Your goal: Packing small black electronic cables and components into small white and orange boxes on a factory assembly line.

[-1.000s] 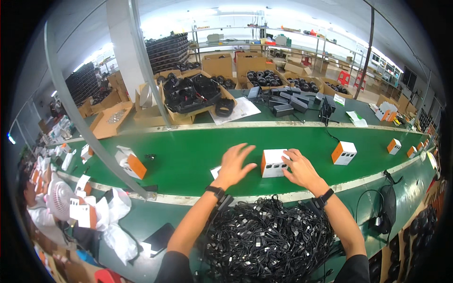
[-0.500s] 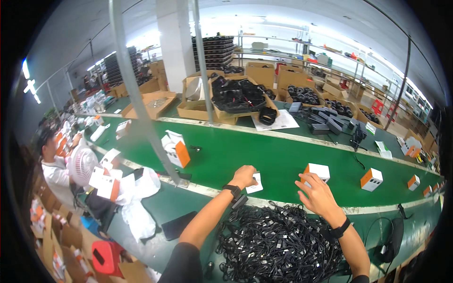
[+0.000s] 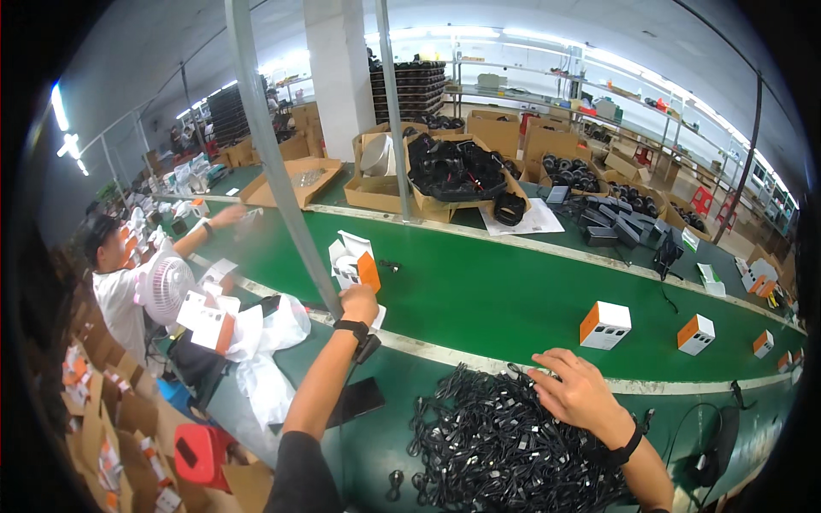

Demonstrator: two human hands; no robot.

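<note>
My left hand [image 3: 359, 303] is closed at the near edge of the green belt [image 3: 479, 291], just in front of an open white-and-orange box [image 3: 354, 261]. A flat white card [image 3: 379, 318] sticks out beside its fingers; the grip itself is partly hidden behind the hand. White parts show inside the open box, its flap raised. Over a heap of black cables [image 3: 505, 445], my right hand [image 3: 573, 389] hovers with fingers bent and apart. Nothing shows between them, and whether the fingertips touch a cable is unclear.
Closed white-and-orange boxes [image 3: 605, 325] stand along the belt to the right. A metal post [image 3: 286, 188] rises near my left hand. White plastic bags [image 3: 265, 368] and a dark phone-like slab [image 3: 355, 400] lie at left. A co-worker [image 3: 120, 282] reaches over the belt behind a fan [image 3: 165, 286].
My left hand has moved left with the white card, up to the open box. My right hand has come down closer over the cables. The co-worker's arm now stretches over the belt.
</note>
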